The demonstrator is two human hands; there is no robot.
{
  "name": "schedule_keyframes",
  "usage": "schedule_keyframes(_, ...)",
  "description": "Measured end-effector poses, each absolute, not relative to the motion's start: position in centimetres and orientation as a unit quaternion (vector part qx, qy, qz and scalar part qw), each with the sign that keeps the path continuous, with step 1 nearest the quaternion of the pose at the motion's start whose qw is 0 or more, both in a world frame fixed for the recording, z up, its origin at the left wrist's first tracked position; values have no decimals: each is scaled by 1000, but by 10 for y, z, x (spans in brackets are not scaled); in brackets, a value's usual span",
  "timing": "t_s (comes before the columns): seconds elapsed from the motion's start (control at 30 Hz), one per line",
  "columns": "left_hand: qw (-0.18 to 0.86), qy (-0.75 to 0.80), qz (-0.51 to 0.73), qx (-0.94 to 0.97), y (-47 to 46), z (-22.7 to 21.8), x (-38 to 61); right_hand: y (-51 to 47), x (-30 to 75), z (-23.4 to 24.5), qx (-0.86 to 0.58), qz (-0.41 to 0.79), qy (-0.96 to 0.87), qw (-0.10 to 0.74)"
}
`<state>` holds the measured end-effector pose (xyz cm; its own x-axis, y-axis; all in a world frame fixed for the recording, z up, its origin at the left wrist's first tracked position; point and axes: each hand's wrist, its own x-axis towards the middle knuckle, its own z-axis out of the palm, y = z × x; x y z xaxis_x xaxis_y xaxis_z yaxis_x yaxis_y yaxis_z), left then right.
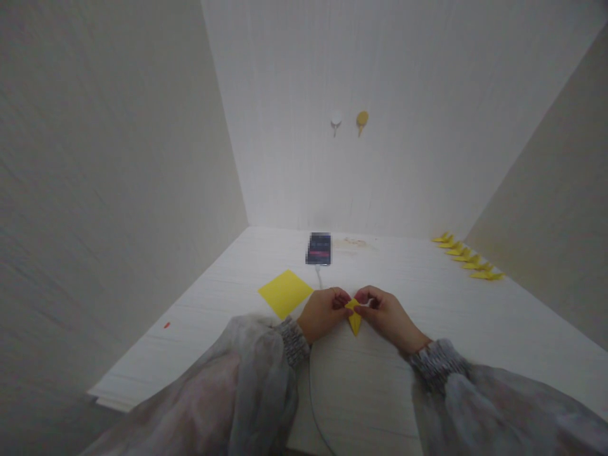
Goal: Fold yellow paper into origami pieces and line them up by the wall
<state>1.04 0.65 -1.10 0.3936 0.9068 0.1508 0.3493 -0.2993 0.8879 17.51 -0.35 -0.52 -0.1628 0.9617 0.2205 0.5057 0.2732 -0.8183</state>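
A small piece of folded yellow paper [354, 322] is held between my two hands, its narrow point turned toward me. My left hand [327, 311] pinches its upper left side with thumb and fingers. On the opposite side, my right hand [384, 313] grips the upper right edge the same way. Parts of the paper's top are covered by the fingertips. Just left of my left hand lies a flat yellow paper sheet [285, 292], turned like a diamond on the table.
A phone [318, 249] with a blurred screen lies toward the back wall, its white cable [313, 396] running toward me under my left wrist. Several folded yellow paper figures [468, 256] stand in a row by the right wall. Two hooks [362, 119] hang on the back wall.
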Motion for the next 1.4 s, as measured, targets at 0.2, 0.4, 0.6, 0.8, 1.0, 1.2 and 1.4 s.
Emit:
schedule_keyframes(0.2, 277, 457, 273, 800, 1, 2, 11, -9, 174, 0, -519, 260, -741, 338)
schedule_keyframes(0.4, 231, 474, 250, 812, 4, 4, 11, -8, 174, 4, -523, 225, -763, 307)
schedule_keyframes(0.6, 200, 458, 239, 833, 7, 0, 7, -4, 178, 3, -499, 169, -812, 253)
schedule_keyframes(0.8, 228, 398, 238, 856, 10, -1, 2, -5, 182, 3, -430, 147, -857, 244)
schedule_keyframes(1.0, 198, 369, 229, 879, 8, 2, 2, -7, 185, 6, -376, 139, -884, 239)
schedule_keyframes(1.2, 117, 326, 200, 917, 4, 5, 0, -10, 184, 11, -344, 120, -907, 212)
schedule_keyframes(1.4, 84, 294, 179, 935, 4, 3, -3, -12, 188, 13, -308, 113, -925, 194)
